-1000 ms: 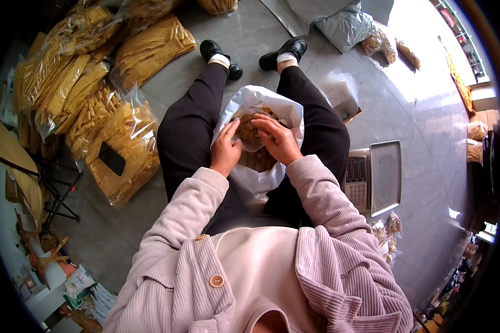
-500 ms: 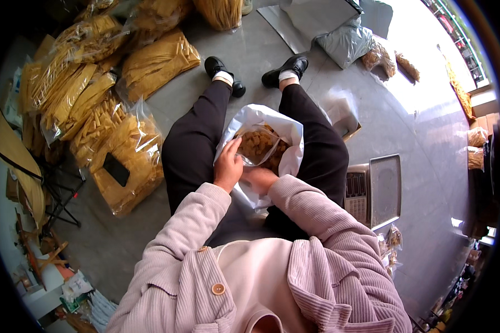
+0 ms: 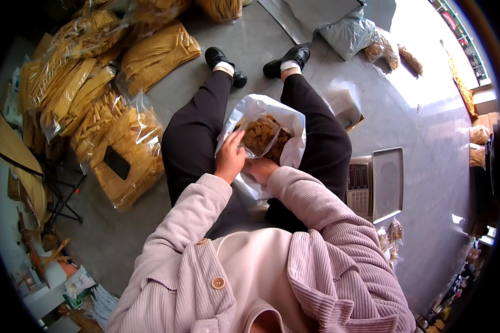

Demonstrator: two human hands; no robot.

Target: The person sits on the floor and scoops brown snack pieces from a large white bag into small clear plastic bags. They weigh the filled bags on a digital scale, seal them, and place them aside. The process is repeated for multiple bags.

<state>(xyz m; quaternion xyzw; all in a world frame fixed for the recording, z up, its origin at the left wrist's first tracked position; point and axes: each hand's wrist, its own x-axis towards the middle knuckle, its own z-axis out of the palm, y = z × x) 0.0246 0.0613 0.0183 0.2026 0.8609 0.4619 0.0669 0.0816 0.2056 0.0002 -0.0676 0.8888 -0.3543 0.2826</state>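
Between my legs stands a white plastic bag (image 3: 295, 123) with its mouth wide apart. Inside it lie clear plastic bags of small brown chunks (image 3: 259, 135). My left hand (image 3: 229, 159) is at the bag's left near rim, closed on it, its fingers reaching over the edge beside the clear plastic. Close by, my right hand (image 3: 262, 169) is closed at the near rim, where white plastic hangs below it. Its fingertips are partly hidden by the left hand and the bag's folds.
To the left, clear bags of flat tan strips (image 3: 160, 54) are piled, with a black phone (image 3: 116, 162) on the nearest. A scale with a metal tray (image 3: 388, 186) is at my right. Grey bags (image 3: 348, 36) and small filled bags (image 3: 383, 51) lie farther off.
The view has shifted slightly. The white bag's mouth sits a little higher in the picture, both hands still at its near rim. My right hand, blurred before, now shows more sharply.
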